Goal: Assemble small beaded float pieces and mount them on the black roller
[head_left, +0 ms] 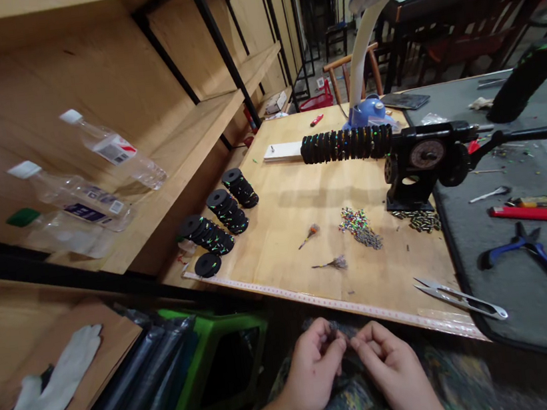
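Note:
My left hand (319, 366) and my right hand (389, 366) are close together over my lap, just in front of the table's near edge. Thumb and fingers of each are pinched, and whatever lies between them is too small and dark to name. On the wood beyond the hands lie a small bundle of thin pieces (334, 263) and another bundle with an orange end (309, 234). To their right is a loose pile of small colourful beads and grey bits (360, 227).
A black hand-cranked winder (419, 159) carries a row of black discs (346, 145). Stacks of black foam spools (226, 210) stand at left. Thread snips (462, 298) lie near the front edge, blue-handled pliers (532, 258) on the grey mat. A lamp (365, 112) stands behind.

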